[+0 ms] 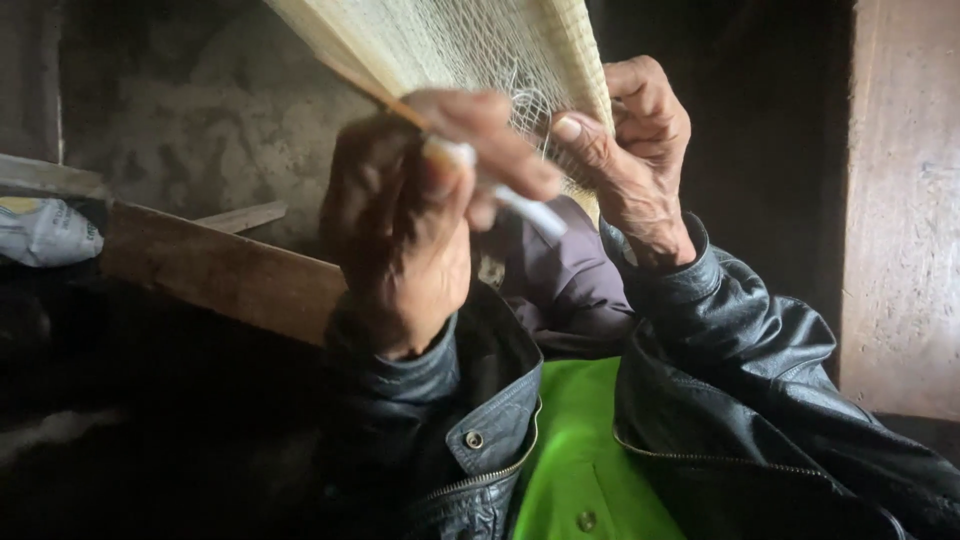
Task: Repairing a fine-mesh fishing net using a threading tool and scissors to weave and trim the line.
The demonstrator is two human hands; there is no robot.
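Left hand (420, 215) grips white tool (520, 205); right hand (635, 150) pinches pale netting (470, 45)

A pale, cream-coloured net (470, 40) of fine mesh hung stretched and slanting from above, gathered at its lower edge, where a slim white netting needle (510, 195) lay tilted just beneath it.

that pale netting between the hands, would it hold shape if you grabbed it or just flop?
Probably floppy: the netting is fine open mesh, bunched where the right hand pinches it. Likely very light, being thin thread. Apt to snag: loose strands curl near the white tool in the left hand.
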